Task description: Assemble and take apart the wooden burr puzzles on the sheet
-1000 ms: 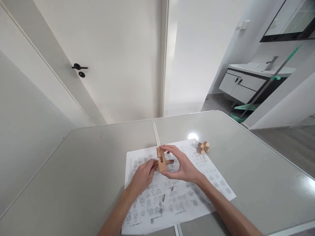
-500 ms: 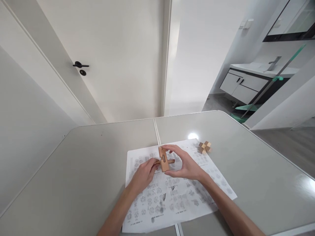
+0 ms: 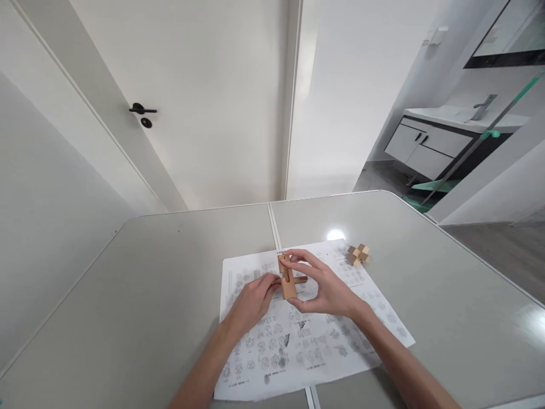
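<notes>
My right hand point(image 3: 326, 284) grips a notched, slotted wooden puzzle piece point(image 3: 289, 289) by its far and near ends, fingers at the top and thumb at the bottom. Through or against that piece runs a thinner wooden puzzle stick point(image 3: 301, 279), its end sticking out to the right. Pinched in the fingers of my left hand point(image 3: 254, 295) is the stick's left end, mostly hidden. Both pieces are held over a printed paper sheet point(image 3: 293, 355) covered with small diagrams. An assembled wooden burr puzzle point(image 3: 360, 255) sits at the sheet's upper right corner.
The grey table point(image 3: 140, 307) has a seam down its middle and a rim along its far edge. Beyond it stands a white door point(image 3: 213, 102) with a black handle point(image 3: 143, 109). A sink cabinet point(image 3: 426, 145) is at the far right.
The slotted piece has turned slightly in my right hand, showing its slot and notch differently. My left hand keeps its pinch on the stick. The view has shifted a little.
</notes>
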{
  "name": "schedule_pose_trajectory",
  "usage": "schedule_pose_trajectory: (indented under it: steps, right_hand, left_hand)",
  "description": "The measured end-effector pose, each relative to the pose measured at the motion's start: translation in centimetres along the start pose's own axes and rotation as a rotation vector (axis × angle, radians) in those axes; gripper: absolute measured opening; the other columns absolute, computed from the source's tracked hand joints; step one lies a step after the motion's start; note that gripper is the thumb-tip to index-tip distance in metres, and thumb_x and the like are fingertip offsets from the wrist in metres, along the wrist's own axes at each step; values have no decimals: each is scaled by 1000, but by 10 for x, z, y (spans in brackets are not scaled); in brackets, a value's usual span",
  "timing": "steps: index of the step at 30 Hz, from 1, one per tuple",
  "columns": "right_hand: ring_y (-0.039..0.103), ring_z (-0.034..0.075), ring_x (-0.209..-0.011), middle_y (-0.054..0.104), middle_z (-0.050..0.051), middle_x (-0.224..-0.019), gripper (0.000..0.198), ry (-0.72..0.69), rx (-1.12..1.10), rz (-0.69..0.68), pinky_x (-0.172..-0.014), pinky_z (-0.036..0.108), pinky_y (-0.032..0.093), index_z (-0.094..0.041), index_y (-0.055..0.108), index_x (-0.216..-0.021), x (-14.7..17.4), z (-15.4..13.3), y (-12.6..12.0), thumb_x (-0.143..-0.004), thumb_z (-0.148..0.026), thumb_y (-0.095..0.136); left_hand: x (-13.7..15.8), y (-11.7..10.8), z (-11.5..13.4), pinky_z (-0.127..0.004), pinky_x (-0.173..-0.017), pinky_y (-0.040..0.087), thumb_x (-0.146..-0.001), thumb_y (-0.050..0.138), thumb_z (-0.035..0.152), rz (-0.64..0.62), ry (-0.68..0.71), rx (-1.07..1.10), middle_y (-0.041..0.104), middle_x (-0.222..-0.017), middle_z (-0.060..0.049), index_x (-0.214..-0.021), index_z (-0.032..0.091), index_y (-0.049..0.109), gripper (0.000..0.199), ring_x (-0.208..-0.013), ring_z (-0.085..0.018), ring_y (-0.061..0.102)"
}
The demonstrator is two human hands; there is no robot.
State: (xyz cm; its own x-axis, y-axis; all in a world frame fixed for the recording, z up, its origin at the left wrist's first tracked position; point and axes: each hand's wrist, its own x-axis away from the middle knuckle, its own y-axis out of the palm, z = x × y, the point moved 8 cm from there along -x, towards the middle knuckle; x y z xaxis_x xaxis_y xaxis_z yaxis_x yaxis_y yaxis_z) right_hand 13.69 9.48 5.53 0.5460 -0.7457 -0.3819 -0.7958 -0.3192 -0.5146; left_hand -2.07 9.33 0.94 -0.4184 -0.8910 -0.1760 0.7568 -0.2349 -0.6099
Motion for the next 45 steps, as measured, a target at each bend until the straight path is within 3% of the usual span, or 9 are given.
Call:
schedule_pose_trajectory:
  steps: [3,15,21,34,45]
  right_hand:
    - [53,32,-136,44,7,-153,75,8,-3,-15,-89,45,68,-43,45,-153,0,-1,0,-86,-26,74]
    - [57,27,-128,46,6,-148,74,43,-47,-80,-95,46,66,-42,49,-150,-1,1,5,-83,-21,75]
    - [55,30,-134,47,9,-150,85,110,-33,-113,-105,49,59,-36,39,-155,-3,9,9,-80,-24,78]
    - [55,32,-135,49,8,-151,85,164,-64,-164,-112,51,49,-36,41,-152,-2,29,10,-79,-32,84]
    - [65,28,-114,54,7,-145,80,168,-81,-113,-103,47,54,-35,48,-145,0,31,1,-75,-26,84]
  left_hand:
    - [0,-1,2,-32,-71,53,-104,42,27,2,-2,-1,73,-91,-2,-98,26,62,21,-75,-21,69]
    - [2,4,-5,-29,-67,45,-106,41,30,-22,9,-75,68,-88,0,-103,27,59,18,-70,-18,62]
    - [2,4,-4,-29,-67,45,-108,38,33,-42,-5,-89,66,-87,0,-103,26,58,21,-69,-18,58]
    - [1,5,-3,-31,-69,46,-109,33,31,-79,14,-182,67,-89,-1,-108,24,55,23,-72,-19,60]
    - [-1,2,-9,-28,-70,44,-108,36,32,-74,-43,-102,59,-81,2,-103,25,56,22,-70,-16,54]
